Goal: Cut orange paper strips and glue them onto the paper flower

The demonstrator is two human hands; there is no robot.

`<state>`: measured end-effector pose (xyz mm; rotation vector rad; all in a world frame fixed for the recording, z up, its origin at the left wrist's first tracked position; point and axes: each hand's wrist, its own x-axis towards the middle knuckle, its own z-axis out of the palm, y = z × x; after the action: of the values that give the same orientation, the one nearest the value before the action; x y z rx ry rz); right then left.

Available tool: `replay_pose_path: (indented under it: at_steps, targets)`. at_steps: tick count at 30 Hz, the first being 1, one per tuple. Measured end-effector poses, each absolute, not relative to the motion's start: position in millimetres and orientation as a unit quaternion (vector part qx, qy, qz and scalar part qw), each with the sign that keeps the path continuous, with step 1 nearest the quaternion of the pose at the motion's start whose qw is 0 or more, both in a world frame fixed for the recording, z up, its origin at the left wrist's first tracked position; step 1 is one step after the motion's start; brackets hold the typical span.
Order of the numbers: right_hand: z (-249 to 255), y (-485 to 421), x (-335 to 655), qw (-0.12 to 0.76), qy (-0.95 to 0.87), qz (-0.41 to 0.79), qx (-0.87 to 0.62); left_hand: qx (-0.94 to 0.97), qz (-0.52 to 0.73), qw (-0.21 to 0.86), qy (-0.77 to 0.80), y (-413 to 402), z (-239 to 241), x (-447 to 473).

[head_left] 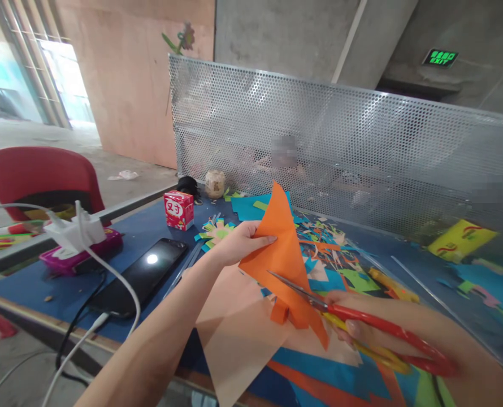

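Observation:
My left hand (246, 242) pinches a pointed sheet of orange paper (280, 226) by its left edge, thumb on the near face. In my right hand (359, 302) is a pair of scissors (374, 321) with red and yellow handles. One blade lies across the front of the orange paper's lower part; the other blade is mostly hidden. Below hang short folded orange strips (280, 312). Under both hands lie pale peach paper (243, 333) and blue paper (332, 370). A paper flower (217, 233) with a green centre rests beyond my left forearm.
A black phone (143, 277), a white power adapter (76, 234) with cables and a red box (179, 210) stand left. Paper scraps (323, 237) cover the far middle. A perforated metal screen (319, 135) closes the back. A yellow packet (461, 240) lies right; a red chair (43, 175) stands left.

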<state>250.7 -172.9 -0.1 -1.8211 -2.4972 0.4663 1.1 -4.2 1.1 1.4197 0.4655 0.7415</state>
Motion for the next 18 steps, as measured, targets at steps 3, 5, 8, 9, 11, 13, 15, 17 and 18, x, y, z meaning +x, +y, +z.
replay_pose_path:
  at_steps: [3,5,8,9,11,13,15,17,18]
  targets:
    - [27,-142,235,-0.005,-0.808,0.208,-0.551,0.628,0.332,0.670,0.216,-5,2,1]
    - [35,-138,229,-0.007,-0.806,0.232,-0.545,0.625,0.334,0.670,0.219,-6,3,2]
    - [38,-144,223,-0.004,-0.797,0.252,-0.549,0.623,0.333,0.675,0.214,-5,2,1]
    - [39,-145,221,-0.003,-0.794,0.257,-0.551,0.624,0.333,0.675,0.211,-5,2,1]
    - [39,-147,220,0.000,-0.788,0.265,-0.555,0.626,0.333,0.674,0.207,-4,0,1]
    - [39,-146,220,0.003,-0.783,0.274,-0.558,0.629,0.331,0.673,0.203,-3,-1,1]
    - [40,-145,220,0.006,-0.779,0.285,-0.559,0.632,0.328,0.672,0.204,-3,-1,1]
    - [41,-144,220,0.010,-0.775,0.298,-0.558,0.633,0.326,0.671,0.208,-3,-1,1]
    - [42,-144,220,0.012,-0.774,0.304,-0.555,0.633,0.325,0.671,0.210,-3,0,1]
